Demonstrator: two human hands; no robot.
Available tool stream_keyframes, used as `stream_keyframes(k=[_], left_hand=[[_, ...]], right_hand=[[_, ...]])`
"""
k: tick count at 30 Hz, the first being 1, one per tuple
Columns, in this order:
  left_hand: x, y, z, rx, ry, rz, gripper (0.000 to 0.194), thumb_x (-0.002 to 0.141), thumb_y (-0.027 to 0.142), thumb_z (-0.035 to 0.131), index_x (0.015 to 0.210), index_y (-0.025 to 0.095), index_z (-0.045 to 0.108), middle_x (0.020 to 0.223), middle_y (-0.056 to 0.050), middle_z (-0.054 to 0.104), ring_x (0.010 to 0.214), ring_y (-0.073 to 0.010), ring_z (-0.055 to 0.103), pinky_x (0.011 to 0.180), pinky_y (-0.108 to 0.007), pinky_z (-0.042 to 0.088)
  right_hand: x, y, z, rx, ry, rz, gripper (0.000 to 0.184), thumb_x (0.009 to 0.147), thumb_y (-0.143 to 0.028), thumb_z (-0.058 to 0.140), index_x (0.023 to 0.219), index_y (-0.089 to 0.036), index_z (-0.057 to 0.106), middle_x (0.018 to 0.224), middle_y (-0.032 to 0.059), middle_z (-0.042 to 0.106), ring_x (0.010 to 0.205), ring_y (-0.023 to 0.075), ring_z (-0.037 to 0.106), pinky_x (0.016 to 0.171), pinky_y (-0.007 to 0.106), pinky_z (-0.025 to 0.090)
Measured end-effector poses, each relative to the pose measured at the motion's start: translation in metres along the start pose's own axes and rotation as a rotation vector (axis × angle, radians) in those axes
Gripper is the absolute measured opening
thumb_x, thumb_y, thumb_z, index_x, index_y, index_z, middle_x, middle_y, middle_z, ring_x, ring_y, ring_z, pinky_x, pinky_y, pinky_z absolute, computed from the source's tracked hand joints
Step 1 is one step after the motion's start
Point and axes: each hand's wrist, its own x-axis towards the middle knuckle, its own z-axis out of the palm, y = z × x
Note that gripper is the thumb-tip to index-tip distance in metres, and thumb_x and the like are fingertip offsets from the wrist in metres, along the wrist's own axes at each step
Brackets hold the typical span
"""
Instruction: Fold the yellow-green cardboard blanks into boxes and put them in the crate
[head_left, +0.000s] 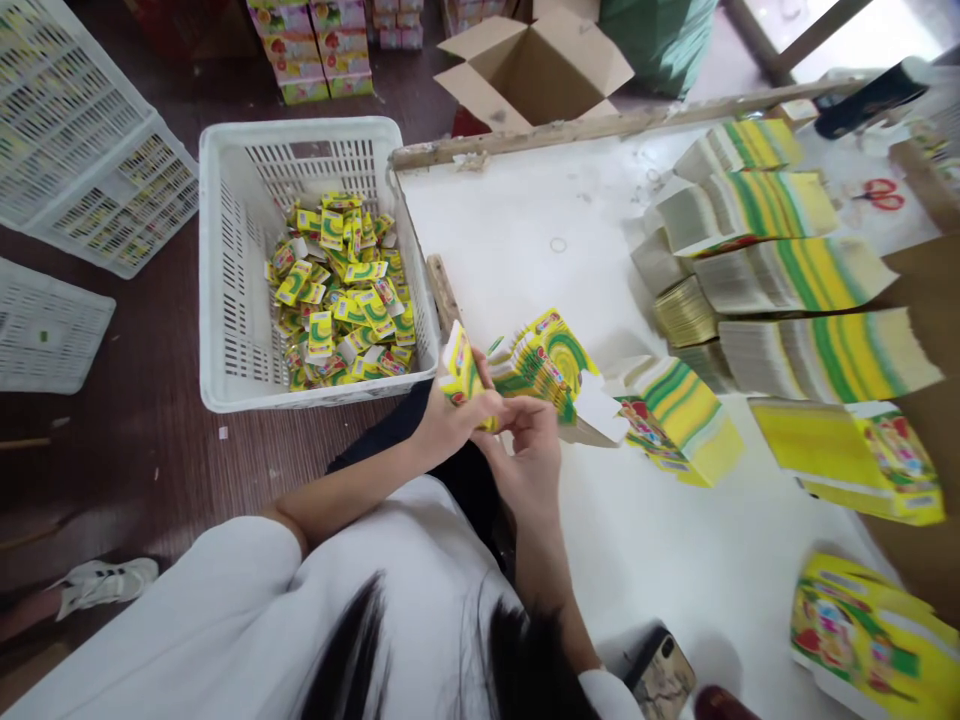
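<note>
A small yellow carton [460, 368] with green and red print stands tilted in my left hand [450, 425], which is closed around it. My right hand [531, 450] pinches the lower end of the same carton, its fingers touching those of my left; the fingertips are partly hidden. Just beyond my hands, a fanned stack of flat yellow cartons [551, 355] lies on the white table [510, 220]. Another stack of flat cartons [679, 420] leans to its right. To the left, a white plastic crate [225, 260] holds many small folded yellow cartons [360, 270].
Several rows of flat cartons [795, 280] line the table's right side, near red-handled scissors [881, 195]. A phone [664, 675] lies at the near edge. Beyond the wooden table edge [525, 140] stands an open cardboard box [536, 70]. More crates [97, 140] stand left.
</note>
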Motion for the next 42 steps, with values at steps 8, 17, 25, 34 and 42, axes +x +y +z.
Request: stream_keyframes(k=[8, 17, 25, 34, 42], left_hand=[[0.005, -0.001, -0.013, -0.081, -0.014, -0.042, 0.043, 0.061, 0.055, 0.086, 0.071, 0.017, 0.069, 0.071, -0.002, 0.070, 0.070, -0.0181, 0.067, 0.073, -0.034, 0.058], [0.000, 0.037, -0.037, 0.323, 0.002, 0.335, 0.084, 0.079, 0.073, 0.063, 0.146, 0.024, 0.043, 0.145, -0.016, 0.054, 0.134, -0.0302, 0.053, 0.113, -0.047, 0.042], [-0.001, 0.040, -0.025, 0.923, -0.533, 0.069, 0.069, 0.073, 0.040, 0.080, 0.130, 0.015, 0.051, 0.122, -0.016, 0.066, 0.112, -0.0333, 0.066, 0.092, -0.045, 0.054], [-0.016, 0.015, -0.013, 0.843, -0.591, 0.417, 0.058, 0.084, 0.029, 0.065, 0.136, 0.020, 0.041, 0.125, -0.013, 0.062, 0.114, -0.0274, 0.065, 0.094, -0.040, 0.054], [-0.005, 0.000, -0.018, 0.727, -0.551, 0.307, 0.066, 0.077, 0.029, 0.071, 0.131, 0.023, 0.033, 0.124, -0.012, 0.058, 0.102, -0.0269, 0.068, 0.076, -0.037, 0.057]], right_hand=[[0.000, -0.006, -0.024, -0.096, 0.074, -0.039, 0.008, 0.088, -0.030, 0.068, 0.086, -0.021, 0.068, 0.077, 0.0000, 0.067, 0.072, 0.0164, 0.063, 0.067, 0.031, 0.051], [0.012, 0.001, -0.050, -0.585, 0.288, -0.485, 0.007, 0.088, -0.024, 0.070, 0.086, -0.030, 0.074, 0.082, 0.0009, 0.073, 0.089, 0.0242, 0.069, 0.090, 0.048, 0.053], [0.001, -0.007, -0.031, -0.405, 0.205, -0.558, 0.043, 0.085, -0.021, 0.073, 0.122, -0.041, 0.065, 0.126, 0.0011, 0.065, 0.132, 0.0277, 0.053, 0.121, 0.060, 0.027], [0.003, 0.012, -0.014, 0.285, -0.291, 0.138, 0.060, 0.095, -0.059, 0.050, 0.144, -0.025, 0.045, 0.141, 0.0150, 0.061, 0.128, 0.0292, 0.061, 0.105, 0.051, 0.052], [0.004, 0.010, -0.020, 0.037, -0.262, -0.154, 0.082, 0.092, -0.062, 0.054, 0.159, -0.026, 0.025, 0.158, 0.0145, 0.042, 0.144, 0.0293, 0.045, 0.112, 0.048, 0.047]])
